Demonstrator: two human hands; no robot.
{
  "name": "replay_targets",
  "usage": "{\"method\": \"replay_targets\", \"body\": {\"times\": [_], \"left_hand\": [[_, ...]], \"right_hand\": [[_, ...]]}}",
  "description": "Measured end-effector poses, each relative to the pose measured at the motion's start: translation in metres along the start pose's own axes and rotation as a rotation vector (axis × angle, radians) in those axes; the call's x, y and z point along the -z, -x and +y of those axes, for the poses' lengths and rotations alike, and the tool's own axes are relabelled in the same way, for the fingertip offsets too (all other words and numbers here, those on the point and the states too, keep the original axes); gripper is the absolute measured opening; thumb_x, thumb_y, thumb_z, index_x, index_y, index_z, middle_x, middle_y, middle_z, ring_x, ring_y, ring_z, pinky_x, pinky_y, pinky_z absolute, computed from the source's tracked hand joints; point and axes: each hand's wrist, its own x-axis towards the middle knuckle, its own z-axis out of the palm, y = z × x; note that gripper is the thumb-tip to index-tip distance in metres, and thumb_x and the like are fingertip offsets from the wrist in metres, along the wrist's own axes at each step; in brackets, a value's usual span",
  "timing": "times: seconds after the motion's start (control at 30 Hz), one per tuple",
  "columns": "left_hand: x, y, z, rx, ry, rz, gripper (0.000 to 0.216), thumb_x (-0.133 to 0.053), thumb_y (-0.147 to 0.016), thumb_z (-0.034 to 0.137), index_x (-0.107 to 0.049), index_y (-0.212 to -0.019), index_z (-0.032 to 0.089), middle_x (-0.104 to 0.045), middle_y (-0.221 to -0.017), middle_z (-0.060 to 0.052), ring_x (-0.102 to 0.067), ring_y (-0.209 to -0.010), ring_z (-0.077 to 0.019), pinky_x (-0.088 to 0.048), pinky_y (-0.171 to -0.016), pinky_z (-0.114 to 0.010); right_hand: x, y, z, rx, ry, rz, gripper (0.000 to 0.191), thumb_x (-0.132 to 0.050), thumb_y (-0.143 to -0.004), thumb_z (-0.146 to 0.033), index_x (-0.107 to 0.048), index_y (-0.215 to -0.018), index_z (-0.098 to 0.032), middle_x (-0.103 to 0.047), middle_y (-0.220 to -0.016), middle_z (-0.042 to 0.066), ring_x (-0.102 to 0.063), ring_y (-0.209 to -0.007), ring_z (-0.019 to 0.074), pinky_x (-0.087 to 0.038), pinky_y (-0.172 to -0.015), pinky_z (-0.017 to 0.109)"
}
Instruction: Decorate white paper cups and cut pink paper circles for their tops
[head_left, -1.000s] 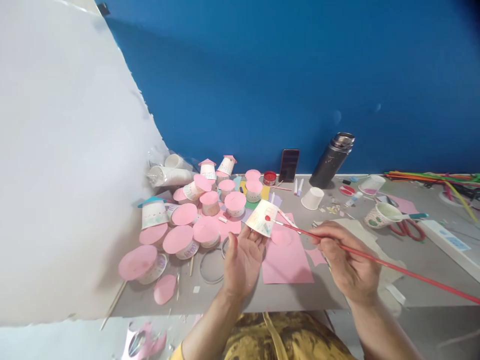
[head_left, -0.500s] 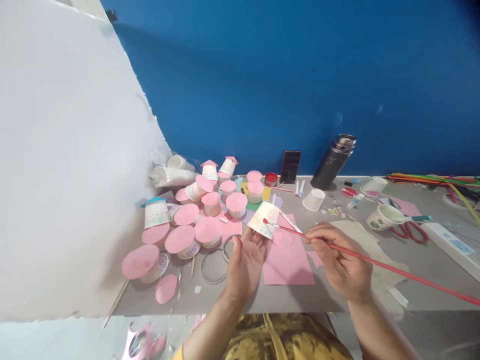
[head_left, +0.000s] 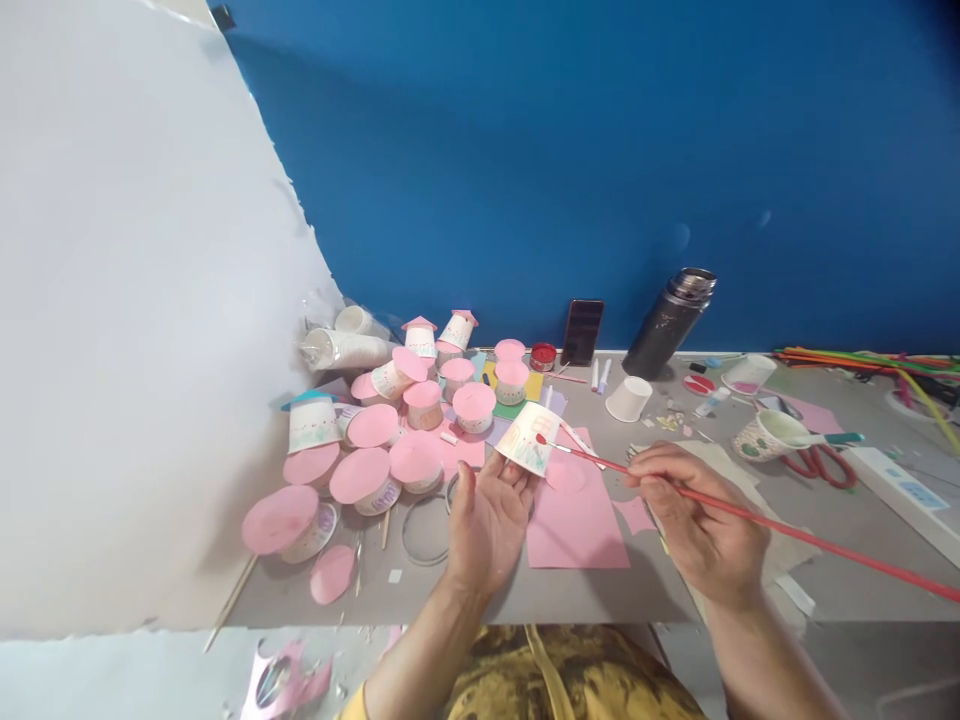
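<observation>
Pinching a paintbrush (head_left: 795,534), the right hand (head_left: 709,545) points left; the left hand (head_left: 491,532) (palm up) holds a cup (head_left: 523,440). Pink-topped cups (head_left: 417,460) crowd centre-left.

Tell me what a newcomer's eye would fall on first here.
Probably the long red brush in the right hand, its red tip at the white paper cup held up by the left hand. Next, perhaps the pink-topped cups crowded on the left, then the dark flask before the blue wall.
</observation>
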Motion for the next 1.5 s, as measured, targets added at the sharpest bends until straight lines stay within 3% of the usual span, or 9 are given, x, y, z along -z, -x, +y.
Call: {"method": "replay_targets", "body": {"times": [0.2, 0.33, 0.57, 0.77, 0.93, 1.2, 1.5], "left_hand": [[0.000, 0.001, 0.002, 0.033, 0.081, 0.038, 0.076, -0.050, -0.100, 0.067, -0.052, -0.153, 0.012, -0.062, -0.149, -0.021, -0.053, -0.144, -0.0290, -0.036, -0.124, -0.042], [-0.002, 0.000, 0.003, 0.041, 0.127, 0.056, 0.075, -0.042, -0.103, 0.065, -0.049, -0.155, 0.011, -0.063, -0.148, -0.022, -0.058, -0.140, -0.0285, -0.038, -0.122, -0.042], [-0.010, 0.000, 0.007, 0.083, 0.197, 0.130, 0.075, -0.041, -0.105, 0.063, -0.046, -0.157, 0.009, -0.066, -0.142, -0.023, -0.064, -0.132, -0.0289, -0.047, -0.115, -0.042], [-0.011, -0.001, 0.008, 0.103, 0.240, 0.164, 0.073, -0.044, -0.104, 0.061, -0.044, -0.158, 0.010, -0.066, -0.142, -0.024, -0.068, -0.126, -0.0286, -0.051, -0.110, -0.041], [-0.010, -0.002, 0.009, 0.136, 0.300, 0.197, 0.073, -0.042, -0.106, 0.058, -0.039, -0.160, 0.008, -0.070, -0.135, -0.024, -0.073, -0.113, -0.0270, -0.055, -0.103, -0.040], [-0.008, -0.004, 0.010, 0.141, 0.337, 0.194, 0.073, -0.042, -0.105, 0.059, -0.040, -0.159, 0.009, -0.072, -0.131, -0.023, -0.074, -0.112, -0.0274, -0.056, -0.103, -0.042], [-0.002, -0.006, 0.011, 0.185, 0.385, 0.195, 0.074, -0.036, -0.106, 0.061, -0.039, -0.159, 0.010, -0.075, -0.126, -0.023, -0.076, -0.111, -0.0280, -0.055, -0.103, -0.042]], "right_hand": [[0.003, -0.001, 0.002, 0.023, 0.014, -0.067, 0.014, -0.060, -0.099, -0.016, -0.070, -0.100, -0.025, -0.072, -0.086, 0.003, -0.069, -0.083, 0.0214, -0.054, -0.072, 0.033], [0.005, 0.000, 0.002, 0.017, 0.001, -0.038, 0.015, -0.059, -0.100, -0.015, -0.070, -0.101, -0.025, -0.071, -0.087, 0.003, -0.069, -0.086, 0.0214, -0.054, -0.072, 0.033], [0.007, -0.002, 0.000, 0.041, 0.023, -0.085, 0.013, -0.060, -0.100, -0.016, -0.069, -0.101, -0.025, -0.071, -0.086, 0.003, -0.069, -0.082, 0.0203, -0.054, -0.071, 0.032], [0.010, 0.000, 0.003, 0.011, 0.002, 0.003, 0.013, -0.061, -0.100, -0.018, -0.072, -0.099, -0.025, -0.072, -0.085, 0.004, -0.070, -0.083, 0.0225, -0.055, -0.073, 0.035], [0.010, -0.002, 0.002, 0.014, 0.013, -0.008, 0.013, -0.061, -0.100, -0.020, -0.072, -0.097, -0.025, -0.072, -0.084, 0.004, -0.070, -0.081, 0.0228, -0.055, -0.072, 0.036], [0.009, -0.004, 0.000, 0.026, 0.043, -0.077, 0.012, -0.061, -0.100, -0.021, -0.072, -0.097, -0.025, -0.073, -0.085, 0.003, -0.071, -0.079, 0.0217, -0.054, -0.067, 0.033], [0.015, 0.000, 0.005, -0.016, -0.027, -0.002, 0.012, -0.062, -0.099, -0.019, -0.073, -0.098, -0.025, -0.073, -0.083, 0.005, -0.070, -0.083, 0.0237, -0.055, -0.071, 0.036]]}}
